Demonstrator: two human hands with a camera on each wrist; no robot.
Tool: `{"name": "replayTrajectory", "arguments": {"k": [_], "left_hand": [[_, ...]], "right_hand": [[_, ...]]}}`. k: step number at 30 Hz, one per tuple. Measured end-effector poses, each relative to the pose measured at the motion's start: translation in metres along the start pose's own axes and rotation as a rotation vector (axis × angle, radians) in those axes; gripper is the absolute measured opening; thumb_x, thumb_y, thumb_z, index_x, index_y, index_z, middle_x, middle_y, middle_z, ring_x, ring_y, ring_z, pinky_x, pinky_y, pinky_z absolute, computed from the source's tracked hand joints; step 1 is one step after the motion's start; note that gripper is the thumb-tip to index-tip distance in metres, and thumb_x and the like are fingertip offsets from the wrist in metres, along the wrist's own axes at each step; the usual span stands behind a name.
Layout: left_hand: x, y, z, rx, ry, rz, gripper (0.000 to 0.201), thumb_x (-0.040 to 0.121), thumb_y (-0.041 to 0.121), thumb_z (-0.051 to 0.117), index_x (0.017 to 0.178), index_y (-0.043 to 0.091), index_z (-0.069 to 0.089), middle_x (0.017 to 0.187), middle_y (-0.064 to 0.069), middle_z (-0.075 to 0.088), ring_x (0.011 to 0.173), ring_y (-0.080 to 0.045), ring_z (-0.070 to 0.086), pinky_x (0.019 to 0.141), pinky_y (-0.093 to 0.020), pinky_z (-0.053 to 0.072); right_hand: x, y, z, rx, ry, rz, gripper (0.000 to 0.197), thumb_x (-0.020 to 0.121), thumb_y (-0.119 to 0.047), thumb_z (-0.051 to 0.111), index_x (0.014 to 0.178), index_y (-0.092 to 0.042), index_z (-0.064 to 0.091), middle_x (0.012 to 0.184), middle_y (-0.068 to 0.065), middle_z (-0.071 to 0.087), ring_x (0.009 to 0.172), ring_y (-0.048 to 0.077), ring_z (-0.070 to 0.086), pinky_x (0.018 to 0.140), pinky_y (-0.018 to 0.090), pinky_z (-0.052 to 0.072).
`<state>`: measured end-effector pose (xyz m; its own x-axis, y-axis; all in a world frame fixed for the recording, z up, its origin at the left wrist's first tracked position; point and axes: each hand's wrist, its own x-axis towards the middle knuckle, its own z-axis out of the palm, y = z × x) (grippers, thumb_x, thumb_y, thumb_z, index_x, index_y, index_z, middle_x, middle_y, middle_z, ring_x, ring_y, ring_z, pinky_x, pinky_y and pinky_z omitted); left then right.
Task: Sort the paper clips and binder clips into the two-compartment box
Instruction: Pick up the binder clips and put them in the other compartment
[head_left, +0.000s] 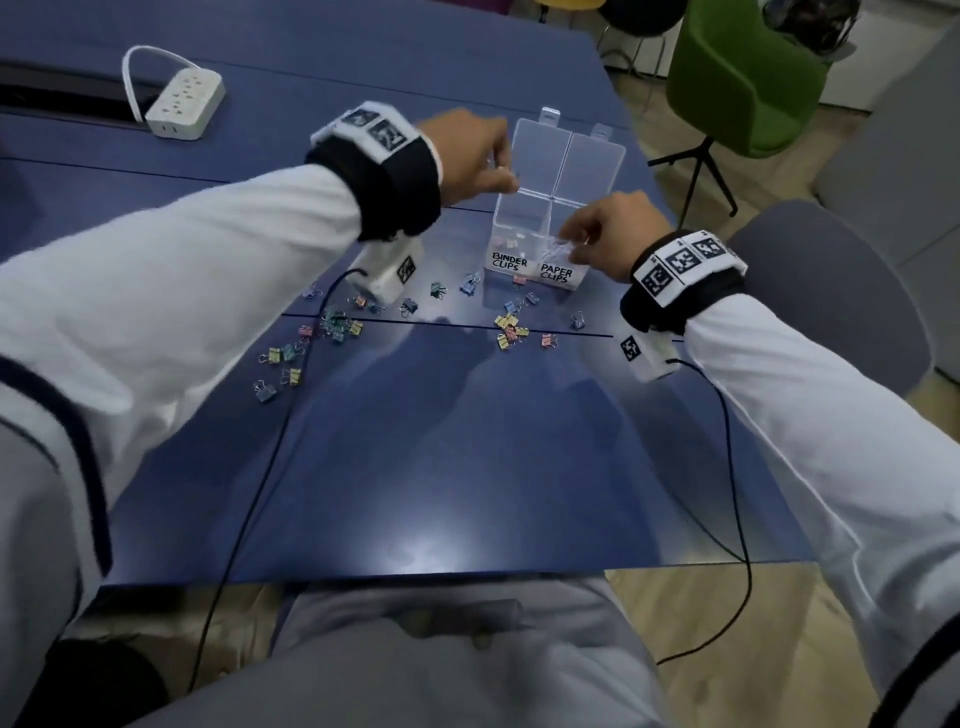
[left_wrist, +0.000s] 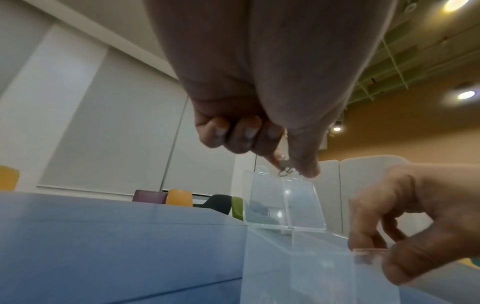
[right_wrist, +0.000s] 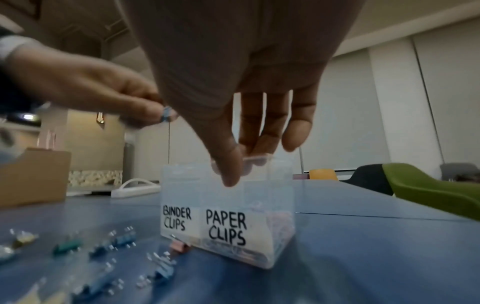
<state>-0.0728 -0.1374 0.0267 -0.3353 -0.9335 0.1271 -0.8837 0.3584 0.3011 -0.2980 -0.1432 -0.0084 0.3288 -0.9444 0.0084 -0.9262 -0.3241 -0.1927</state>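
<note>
A clear two-compartment box (head_left: 519, 218) labelled BINDER CLIPS and PAPER CLIPS stands on the blue table, its lid (head_left: 571, 156) tipped back. My left hand (head_left: 506, 169) hovers above the left compartment and pinches a small binder clip (left_wrist: 284, 166) between thumb and fingers. My right hand (head_left: 574, 244) grips the rim of the right compartment, thumb (right_wrist: 230, 170) on the front wall and fingers behind it. Paper clips (right_wrist: 275, 222) lie in the right compartment, and a few binder clips (head_left: 509, 241) lie in the left one. Several loose coloured binder clips (head_left: 337, 325) are scattered in front of the box.
A white power strip (head_left: 184, 106) lies at the table's far left. A green chair (head_left: 743, 78) and a grey chair (head_left: 831, 291) stand to the right. Black wrist cables (head_left: 260, 493) trail over the near table. In the right wrist view a cardboard box (right_wrist: 33, 174) sits at left.
</note>
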Motion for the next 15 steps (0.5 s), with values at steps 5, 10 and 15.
{"name": "replayTrajectory", "arguments": {"k": [5, 10, 15], "left_hand": [[0.038, 0.028, 0.012, 0.064, -0.087, -0.031, 0.031, 0.087, 0.037, 0.065, 0.105, 0.012, 0.065, 0.110, -0.010, 0.067, 0.104, -0.029, 0.060, 0.076, -0.027, 0.037], [0.048, 0.036, 0.027, 0.119, -0.199, -0.044, 0.029, 0.082, 0.030, 0.072, 0.103, 0.010, 0.069, 0.109, -0.012, 0.068, 0.102, -0.029, 0.062, 0.076, -0.026, 0.038], [0.035, 0.027, 0.022, 0.043, -0.141, 0.003, 0.032, 0.087, 0.032, 0.065, 0.115, 0.018, 0.067, 0.111, -0.009, 0.070, 0.104, -0.027, 0.063, 0.089, -0.028, 0.043]], "right_hand": [[-0.001, 0.008, 0.002, -0.007, 0.056, -0.035, 0.031, 0.081, -0.018, 0.072, 0.110, -0.029, 0.072, 0.107, 0.000, 0.072, 0.101, 0.020, 0.066, 0.089, 0.029, 0.051], [-0.009, 0.014, 0.003, 0.054, 0.190, -0.131, 0.028, 0.079, -0.022, 0.070, 0.107, -0.025, 0.070, 0.096, 0.000, 0.068, 0.094, 0.024, 0.060, 0.087, 0.033, 0.048], [-0.030, 0.018, 0.010, 0.080, 0.089, -0.038, 0.012, 0.072, -0.023, 0.068, 0.081, -0.030, 0.066, 0.070, -0.013, 0.058, 0.077, 0.014, 0.059, 0.075, 0.031, 0.053]]}}
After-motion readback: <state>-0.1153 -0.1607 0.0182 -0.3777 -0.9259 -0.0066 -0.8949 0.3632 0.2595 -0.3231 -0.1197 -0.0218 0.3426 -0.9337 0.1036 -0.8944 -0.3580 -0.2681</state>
